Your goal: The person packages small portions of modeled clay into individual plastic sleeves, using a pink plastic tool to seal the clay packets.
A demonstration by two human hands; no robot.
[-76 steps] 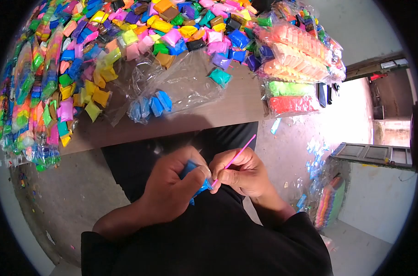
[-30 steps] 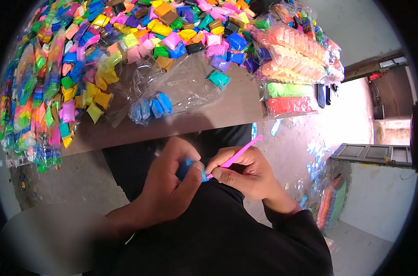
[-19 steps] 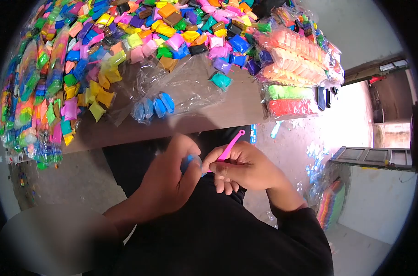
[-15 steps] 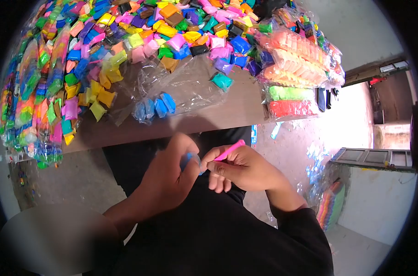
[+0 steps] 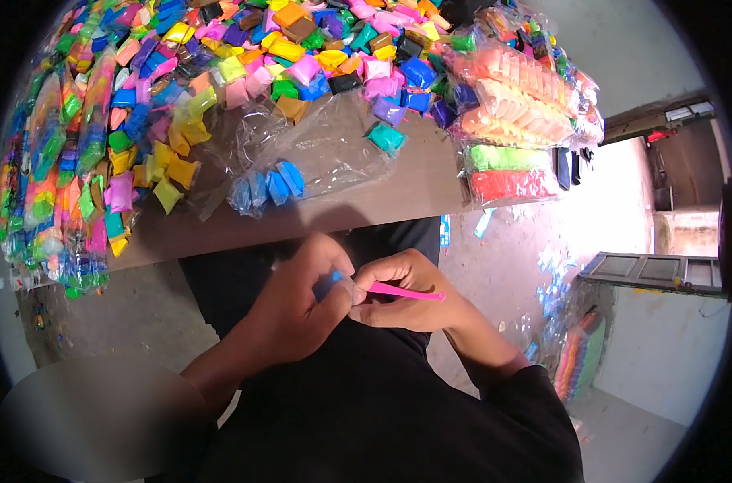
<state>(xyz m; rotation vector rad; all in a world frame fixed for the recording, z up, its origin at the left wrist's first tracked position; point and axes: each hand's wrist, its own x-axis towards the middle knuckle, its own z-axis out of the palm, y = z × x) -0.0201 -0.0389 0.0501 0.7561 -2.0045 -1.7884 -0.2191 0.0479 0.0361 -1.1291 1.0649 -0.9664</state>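
Observation:
My left hand [image 5: 305,302] is closed on a small blue packet [image 5: 334,278] in clear film, mostly hidden by the fingers. Against it, fingertips nearly meeting, is my right hand [image 5: 410,302], also closed. Through its grip runs a thin pink plastic stick [image 5: 406,292] with a small hole at its end, pointing right across the palm. Both hands are above my lap, just off the table's front edge. Beyond them on the table lies a clear plastic bag [image 5: 342,149] with several blue packets [image 5: 277,185] at its near end.
A heap of colourful small packets [image 5: 301,68] covers the back of the table [image 5: 358,201]. Long filled bags [image 5: 52,177] lie at left. Bundled peach packs [image 5: 511,101] and a green-and-red pack [image 5: 511,173] sit at right. A teal packet [image 5: 386,138] lies near the bag.
The pink stick has swung from pointing up and right to lying nearly level, slanting slightly down. My right-hand fingers have curled in; my left hand has barely moved.

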